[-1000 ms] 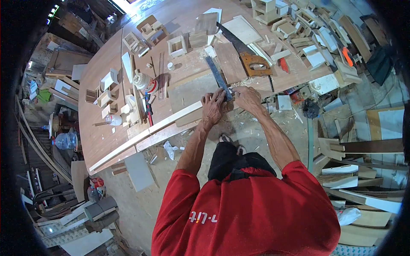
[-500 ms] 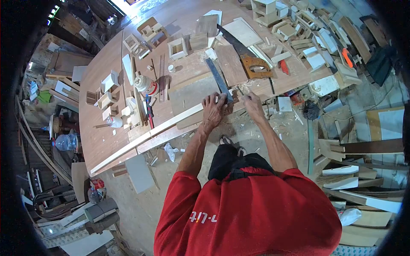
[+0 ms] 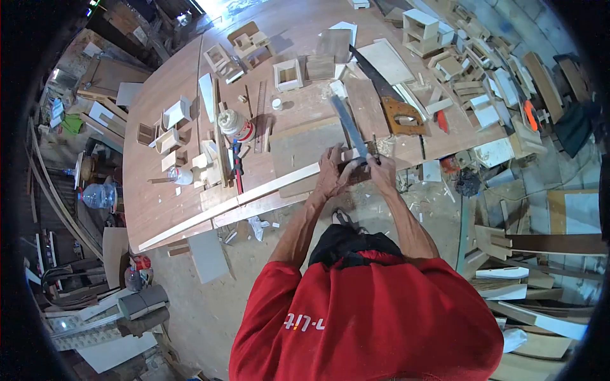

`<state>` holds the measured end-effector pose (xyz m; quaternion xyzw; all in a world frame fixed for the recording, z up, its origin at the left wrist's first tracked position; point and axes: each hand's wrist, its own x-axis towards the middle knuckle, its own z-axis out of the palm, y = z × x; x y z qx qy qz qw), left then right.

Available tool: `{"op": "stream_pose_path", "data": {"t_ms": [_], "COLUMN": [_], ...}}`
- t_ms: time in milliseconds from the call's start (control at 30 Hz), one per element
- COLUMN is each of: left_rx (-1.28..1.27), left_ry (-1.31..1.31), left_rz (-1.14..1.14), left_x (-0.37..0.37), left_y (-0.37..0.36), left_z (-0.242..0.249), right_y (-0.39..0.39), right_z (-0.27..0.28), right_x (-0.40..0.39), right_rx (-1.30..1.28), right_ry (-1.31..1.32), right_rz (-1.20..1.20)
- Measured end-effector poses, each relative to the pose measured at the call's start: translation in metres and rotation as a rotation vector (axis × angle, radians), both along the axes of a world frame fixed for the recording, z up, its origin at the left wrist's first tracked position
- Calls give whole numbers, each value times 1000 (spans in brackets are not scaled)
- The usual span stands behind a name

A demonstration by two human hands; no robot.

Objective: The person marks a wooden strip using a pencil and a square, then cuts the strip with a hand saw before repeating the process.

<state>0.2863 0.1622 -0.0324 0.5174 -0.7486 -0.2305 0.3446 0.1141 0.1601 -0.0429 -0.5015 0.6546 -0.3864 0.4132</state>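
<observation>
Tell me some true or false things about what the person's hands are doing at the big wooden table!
1. The left hand presses on the dark metal try square. True.
2. The wooden-handled handsaw is in the right hand. False: it lies on the brown wooden table, beyond the hands.
3. The long pale wooden strip lies along the table's near edge. True.
4. The white glue bottle with a red band stands on the floor. False: it is on the table.

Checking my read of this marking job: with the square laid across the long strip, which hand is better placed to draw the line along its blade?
Probably the right hand: it sits beside the try square with what looks like a pencil, while the left hand presses the square onto the wooden strip.
</observation>
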Motion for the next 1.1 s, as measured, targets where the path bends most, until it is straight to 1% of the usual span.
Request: {"op": "stream_pose_path", "data": {"t_ms": [67, 100, 167, 233, 267, 300, 367, 400, 433, 500, 533, 633, 667, 700, 733, 767, 833, 867, 900, 933, 967, 1033, 1067, 1100], "left_rx": [52, 48, 139, 97, 59, 53, 52, 130, 123, -52, -54, -4, -146, -149, -216, -284, -271, 41, 353, 514, 510, 66, -317, -315], "left_ry": [160, 162, 306, 318, 329, 330, 288, 351, 352, 161, 165, -111, -156, -157, -157, -158, -139, 196, 531, 960, 961, 255, -158, -162], "left_rz": [62, 65, 88, 116, 138, 142, 172, 174, 176, 153, 160, 57, 38, 42, 59, 74, 82, 55, 27, -102, -96, 14, 60, 65], "left_x": [1, 3, 5, 5, 5, 6, 11, 12, 12, 8, 7, 5, 5, 4, 2, 0, -4, -6, -8, -7, -9, -10, -7, -5], "left_y": [-1, -2, -4, -4, -3, -3, -3, -4, -4, 1, 0, 1, -4, -5, -3, 0, 9, 14, 18, 18, 19, 20, 16, 15], "left_z": [0, -1, -3, -3, -2, -2, -3, -5, -6, -8, -8, -11, -29, -39, -44, -49, -52, -53, -53, -83, -99, -118, -126, -119], "right_y": [-1, -2, -3, -13, -20, -28, -39, -40, -45, -55, -58, -62, -61, -62, -69, -72, -70, -70, -70, -70, -70, -72, -77, -78], "right_z": [-8, -9, 26, 42, 49, 56, 71, 86, 86, 88, 88, 89, 89, 88, 71, 53, 47, 45, 45, 44, 45, 44, 20, 17], "right_x": [-9, -10, -8, 1, 8, 17, 33, 37, 40, 44, 48, 67, 81, 91, 104, 113, 138, 148, 158, 167, 175, 189, 200, 207], "right_rx": [-53, -105, -157, -155, -190, -195, -476, -421, -428, -443, -447, -423, -410, -398, -354, -357, -259, -259, -173, -84, -85, 49, 36, 36], "right_ry": [-19, -40, -44, -103, -34, -34, 329, 324, 323, 345, 347, 279, 196, 113, 62, 59, 92, 90, 123, 156, 154, 146, 132, 130], "right_rz": [-39, -82, -80, -121, -131, -126, -132, -77, -75, -80, -73, -50, -32, -16, 15, 18, 104, 107, 160, 213, 221, 277, 270, 277]}}
